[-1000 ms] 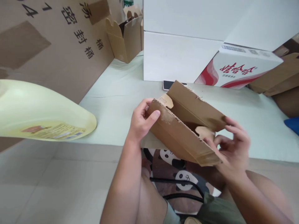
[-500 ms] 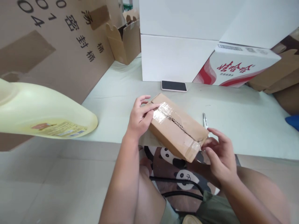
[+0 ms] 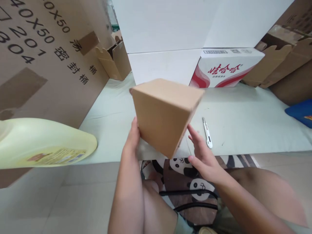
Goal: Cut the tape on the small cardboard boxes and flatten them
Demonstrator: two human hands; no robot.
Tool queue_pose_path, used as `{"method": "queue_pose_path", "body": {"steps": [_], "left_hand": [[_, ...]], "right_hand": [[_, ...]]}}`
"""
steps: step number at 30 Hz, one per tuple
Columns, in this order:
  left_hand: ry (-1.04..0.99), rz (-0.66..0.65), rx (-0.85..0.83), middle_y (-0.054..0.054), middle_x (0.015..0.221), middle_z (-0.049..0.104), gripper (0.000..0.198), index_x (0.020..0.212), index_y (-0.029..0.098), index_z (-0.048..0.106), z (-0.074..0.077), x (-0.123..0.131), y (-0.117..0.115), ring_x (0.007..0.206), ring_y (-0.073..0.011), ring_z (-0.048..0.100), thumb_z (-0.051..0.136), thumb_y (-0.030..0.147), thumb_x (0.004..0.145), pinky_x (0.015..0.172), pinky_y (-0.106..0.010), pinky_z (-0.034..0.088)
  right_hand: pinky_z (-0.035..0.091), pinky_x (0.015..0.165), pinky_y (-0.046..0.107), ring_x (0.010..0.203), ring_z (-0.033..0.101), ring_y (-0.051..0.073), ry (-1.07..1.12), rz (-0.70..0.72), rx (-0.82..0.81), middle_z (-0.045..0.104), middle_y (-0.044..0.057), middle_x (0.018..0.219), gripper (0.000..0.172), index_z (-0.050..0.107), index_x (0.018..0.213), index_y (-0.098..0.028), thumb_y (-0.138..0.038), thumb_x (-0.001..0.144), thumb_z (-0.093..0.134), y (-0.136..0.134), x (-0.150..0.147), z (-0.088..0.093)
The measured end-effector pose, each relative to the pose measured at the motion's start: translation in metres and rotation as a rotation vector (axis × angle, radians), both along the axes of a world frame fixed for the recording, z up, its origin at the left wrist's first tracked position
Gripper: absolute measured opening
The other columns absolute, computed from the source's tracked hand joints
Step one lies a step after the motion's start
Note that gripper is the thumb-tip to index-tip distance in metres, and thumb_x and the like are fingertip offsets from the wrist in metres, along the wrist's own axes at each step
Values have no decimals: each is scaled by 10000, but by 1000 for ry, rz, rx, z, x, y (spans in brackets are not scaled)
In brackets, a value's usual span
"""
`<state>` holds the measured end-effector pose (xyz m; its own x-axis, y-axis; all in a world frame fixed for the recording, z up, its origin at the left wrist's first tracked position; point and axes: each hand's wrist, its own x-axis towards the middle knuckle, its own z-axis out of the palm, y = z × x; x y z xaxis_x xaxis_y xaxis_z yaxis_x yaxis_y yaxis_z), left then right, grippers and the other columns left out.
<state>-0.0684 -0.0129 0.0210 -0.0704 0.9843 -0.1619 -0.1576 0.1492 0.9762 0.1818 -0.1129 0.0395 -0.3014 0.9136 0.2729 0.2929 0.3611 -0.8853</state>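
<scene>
A small brown cardboard box [image 3: 158,125] is held up in front of me, tilted, with two plain sides facing me. At its left side my left hand [image 3: 133,133] grips it, most fingers hidden behind the box. My right hand [image 3: 201,156] is open at the box's lower right edge, its fingers spread and a fingertip near or touching the cardboard. On the cloth-covered table right of the box lies a white utility knife [image 3: 207,132] with its blade end pointing away.
A pale yellow bottle [image 3: 53,143] leans in from the left, before a big printed carton [image 3: 31,78]. White cartons [image 3: 165,32] stand at the back, beside a red-and-white box [image 3: 224,71]. Opened cardboard boxes [image 3: 275,61] and a blue object [image 3: 301,113] are on the right.
The box has been lifted and turned, so its taped face no longer shows. My right hand has shifted left and opened. The phone behind is now out of sight.
</scene>
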Motion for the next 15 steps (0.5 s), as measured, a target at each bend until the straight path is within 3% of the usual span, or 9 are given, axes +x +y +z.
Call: {"method": "queue_pose_path", "body": {"steps": [3,6,9,12,15], "left_hand": [[-145,-163,-73,-99,1183,728,638,1072,226,719,-11,6,-7,1323,-357,510,523,752,769,1111,-487,364],[-244,-272,-199,-116,1079,760,563,962,212,736,-15,3,-12,1234,-390,587,712,672,638,1075,-509,403],[-397,-264,-204,-113,972,776,533,902,206,736,-16,3,-11,1083,-403,674,713,653,612,957,-536,499],[-512,-192,-116,-93,951,780,477,923,222,738,-18,13,-6,1005,-366,712,693,617,659,880,-509,559],[-572,-154,-58,-79,987,778,461,966,223,733,-20,23,-3,1024,-346,711,633,609,734,873,-499,579]], "right_hand": [[154,1215,617,1545,-18,289,-119,-12,125,154,-18,1675,660,296,1537,-413,-366,946,586,6,-4,7],[180,1215,606,1547,52,287,-74,-35,152,217,13,1661,627,329,1529,-375,-350,952,571,7,-4,5],[233,1211,582,1538,147,286,-10,-9,161,350,32,1612,491,488,1427,-348,-332,944,575,3,-1,5],[324,1180,553,1483,325,284,57,-30,195,547,45,1470,281,641,1204,-318,-295,930,584,5,6,12],[473,1050,509,1219,603,271,45,-343,184,699,81,1170,155,646,1040,-263,-283,948,523,21,21,14]]}}
